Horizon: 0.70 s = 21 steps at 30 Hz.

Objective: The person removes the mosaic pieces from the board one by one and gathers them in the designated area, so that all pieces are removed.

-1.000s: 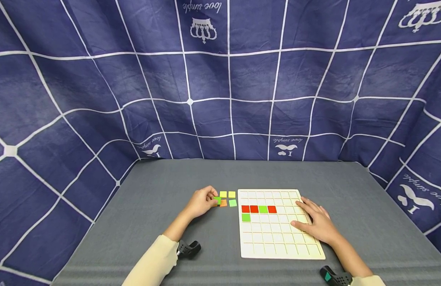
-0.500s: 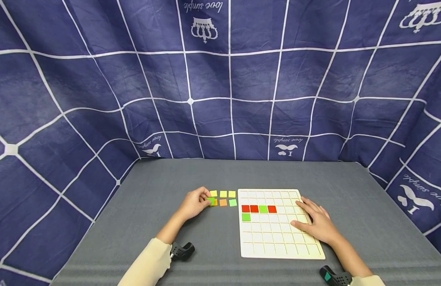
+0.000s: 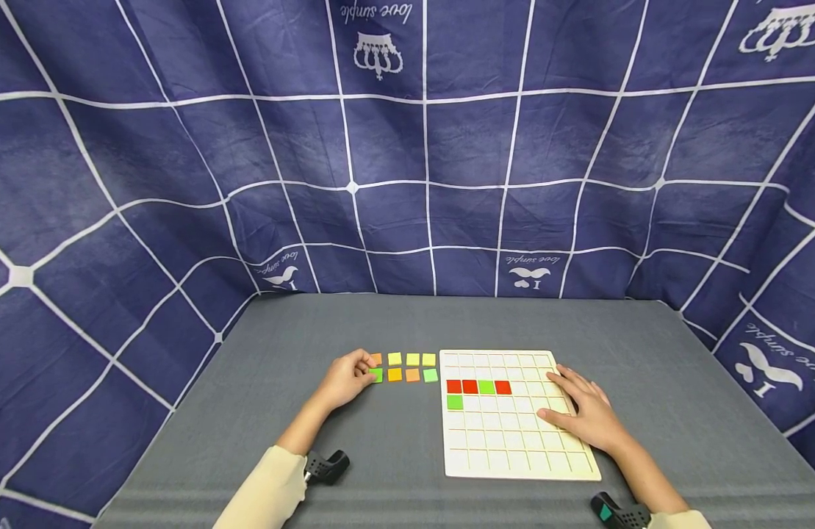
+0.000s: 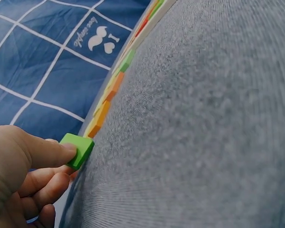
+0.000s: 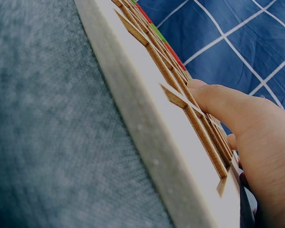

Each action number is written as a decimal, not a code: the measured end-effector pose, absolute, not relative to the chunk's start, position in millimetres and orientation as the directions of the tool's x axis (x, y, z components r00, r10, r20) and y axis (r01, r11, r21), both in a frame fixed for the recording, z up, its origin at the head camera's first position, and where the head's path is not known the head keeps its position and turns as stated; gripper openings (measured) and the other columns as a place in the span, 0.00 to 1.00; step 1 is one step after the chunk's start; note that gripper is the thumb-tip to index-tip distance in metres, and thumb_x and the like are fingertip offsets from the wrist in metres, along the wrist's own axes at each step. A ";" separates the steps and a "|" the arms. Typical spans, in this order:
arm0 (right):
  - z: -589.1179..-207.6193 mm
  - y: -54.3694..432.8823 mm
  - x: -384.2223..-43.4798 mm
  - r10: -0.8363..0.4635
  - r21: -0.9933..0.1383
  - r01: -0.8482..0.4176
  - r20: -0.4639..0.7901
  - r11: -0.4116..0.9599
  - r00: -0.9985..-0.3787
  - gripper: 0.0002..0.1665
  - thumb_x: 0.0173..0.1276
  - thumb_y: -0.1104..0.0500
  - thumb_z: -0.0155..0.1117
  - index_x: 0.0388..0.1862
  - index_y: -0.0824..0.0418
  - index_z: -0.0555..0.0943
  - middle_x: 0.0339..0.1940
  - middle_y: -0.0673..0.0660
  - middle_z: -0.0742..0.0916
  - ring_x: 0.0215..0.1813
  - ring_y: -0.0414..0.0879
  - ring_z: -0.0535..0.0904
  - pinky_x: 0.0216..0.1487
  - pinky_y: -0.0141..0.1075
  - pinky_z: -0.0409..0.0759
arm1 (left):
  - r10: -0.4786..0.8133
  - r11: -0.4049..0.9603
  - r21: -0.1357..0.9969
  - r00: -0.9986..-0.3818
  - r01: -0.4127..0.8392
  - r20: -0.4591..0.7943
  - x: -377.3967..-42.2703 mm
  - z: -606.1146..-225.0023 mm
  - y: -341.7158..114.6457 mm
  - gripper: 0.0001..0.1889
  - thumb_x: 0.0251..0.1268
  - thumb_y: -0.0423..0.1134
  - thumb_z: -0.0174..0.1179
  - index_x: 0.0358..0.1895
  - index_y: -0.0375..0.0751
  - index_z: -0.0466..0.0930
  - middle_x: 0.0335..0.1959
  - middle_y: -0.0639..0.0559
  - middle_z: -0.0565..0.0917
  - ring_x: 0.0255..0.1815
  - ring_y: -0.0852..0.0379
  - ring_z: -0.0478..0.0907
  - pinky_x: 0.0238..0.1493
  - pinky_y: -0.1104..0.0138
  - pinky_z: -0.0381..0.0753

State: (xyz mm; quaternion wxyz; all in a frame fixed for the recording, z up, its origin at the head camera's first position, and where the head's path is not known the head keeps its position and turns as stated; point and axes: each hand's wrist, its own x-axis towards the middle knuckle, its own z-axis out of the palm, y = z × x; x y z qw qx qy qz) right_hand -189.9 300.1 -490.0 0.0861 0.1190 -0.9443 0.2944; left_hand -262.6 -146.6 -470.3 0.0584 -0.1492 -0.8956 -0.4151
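Between thumb and fingers my left hand [image 3: 345, 378] pinches a green square tile [image 4: 78, 150], at the left end of the loose tiles. My right hand [image 3: 584, 411] rests on the right edge of a cream grid board [image 3: 513, 464], thumb and fingers spread over its cells. In the board's third row sit red tiles [image 3: 469, 387] and a green one [image 3: 486, 387]. Another green tile [image 3: 455, 402] lies in the row below, at the left. In the right wrist view the thumb [image 5: 218, 99] lies over the raised grid lines.
Left of the board, loose tiles lie in two rows on the grey table [image 3: 341, 323]: yellow ones [image 3: 412, 359], orange ones [image 3: 412, 375], an amber one [image 3: 395, 375] and a light green one [image 3: 430, 375]. A blue curtain [image 3: 381, 147] with white lines hangs behind.
My left hand has moved left with the green tile, uncovering the amber tile, a yellow tile and an orange tile. The right hand and the board have stayed where they were.
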 end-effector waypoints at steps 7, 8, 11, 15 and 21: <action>-490.4 300.3 -190.2 -0.174 -0.531 -0.276 0.234 0.801 -0.957 0.47 0.58 0.41 0.71 0.69 0.65 0.69 0.72 0.71 0.65 0.71 0.71 0.56 0.64 0.68 0.45 | 0.205 0.623 0.722 -0.954 0.301 0.220 -263.4 -474.3 -147.7 0.09 0.56 0.27 0.68 0.35 0.40 0.78 0.28 0.54 0.79 0.28 0.60 0.74 0.31 0.66 0.75; -490.4 300.3 -190.2 -0.174 -0.531 -0.276 0.233 0.801 -0.957 0.47 0.58 0.41 0.71 0.69 0.65 0.69 0.72 0.71 0.65 0.71 0.71 0.56 0.64 0.68 0.45 | 0.205 0.624 0.722 -0.954 0.300 0.219 -263.4 -474.5 -147.8 0.09 0.56 0.28 0.68 0.35 0.40 0.78 0.28 0.54 0.79 0.27 0.60 0.74 0.31 0.66 0.74; -490.5 300.4 -190.3 -0.175 -0.532 -0.277 0.234 0.800 -0.956 0.47 0.58 0.41 0.71 0.69 0.65 0.69 0.72 0.71 0.66 0.71 0.71 0.56 0.64 0.68 0.45 | 0.200 0.626 0.719 -0.954 0.300 0.224 -263.3 -474.8 -147.7 0.09 0.56 0.28 0.69 0.34 0.41 0.78 0.28 0.55 0.78 0.27 0.60 0.73 0.32 0.66 0.74; -490.9 300.9 -190.6 -0.175 -0.533 -0.277 0.235 0.799 -0.956 0.47 0.58 0.41 0.71 0.69 0.65 0.69 0.72 0.71 0.66 0.71 0.70 0.56 0.64 0.68 0.45 | 0.200 0.633 0.709 -0.950 0.312 0.240 -263.4 -474.9 -147.7 0.08 0.55 0.29 0.69 0.34 0.42 0.79 0.28 0.56 0.78 0.27 0.60 0.72 0.31 0.67 0.72; -491.8 301.0 -191.2 -0.170 -0.533 -0.272 0.233 0.801 -0.957 0.47 0.58 0.40 0.71 0.69 0.64 0.69 0.72 0.70 0.66 0.71 0.70 0.56 0.64 0.68 0.45 | 0.203 0.643 0.695 -0.946 0.322 0.251 -263.2 -475.9 -147.5 0.08 0.56 0.29 0.69 0.34 0.41 0.80 0.30 0.55 0.78 0.28 0.60 0.72 0.32 0.67 0.72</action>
